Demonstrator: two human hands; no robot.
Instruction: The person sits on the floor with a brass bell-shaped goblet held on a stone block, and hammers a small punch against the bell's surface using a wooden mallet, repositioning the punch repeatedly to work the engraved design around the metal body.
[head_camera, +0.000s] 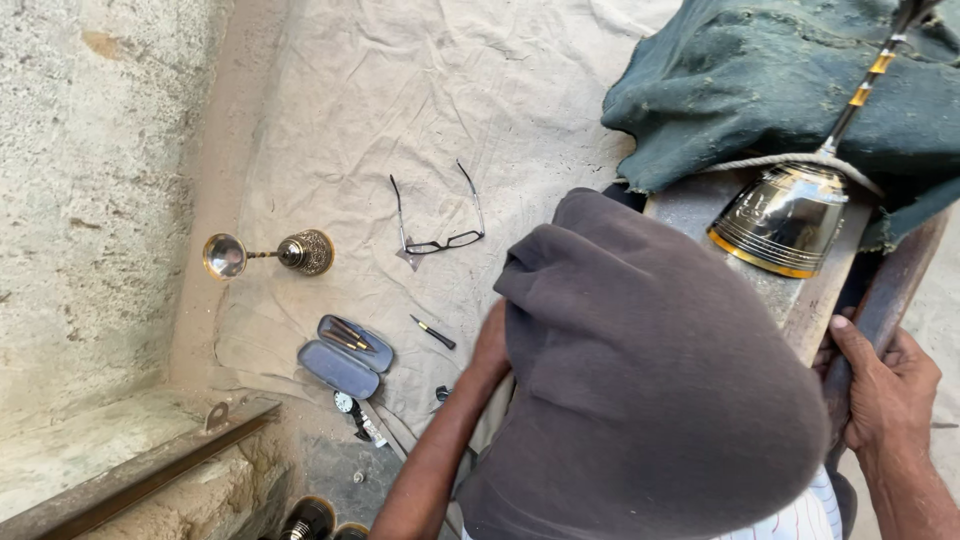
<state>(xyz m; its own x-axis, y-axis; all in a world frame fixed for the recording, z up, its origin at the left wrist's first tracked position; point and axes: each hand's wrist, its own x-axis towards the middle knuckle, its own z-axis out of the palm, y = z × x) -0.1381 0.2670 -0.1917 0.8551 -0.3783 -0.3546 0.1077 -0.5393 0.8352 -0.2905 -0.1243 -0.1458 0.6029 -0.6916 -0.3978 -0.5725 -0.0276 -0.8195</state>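
Draped grey cloth (640, 400) over the person's knee sits closest, hiding most of the left hand (490, 345), so I cannot tell its fingers' state. Right of the cloth, the right hand (885, 385) wraps closed around a wooden bar (885, 300). Above the cloth, a brass bell (785, 220) rests on a plank (820, 300). Left of the cloth lies an open spectacle case (345, 357) holding small tools; beyond it, spectacles (440, 225).
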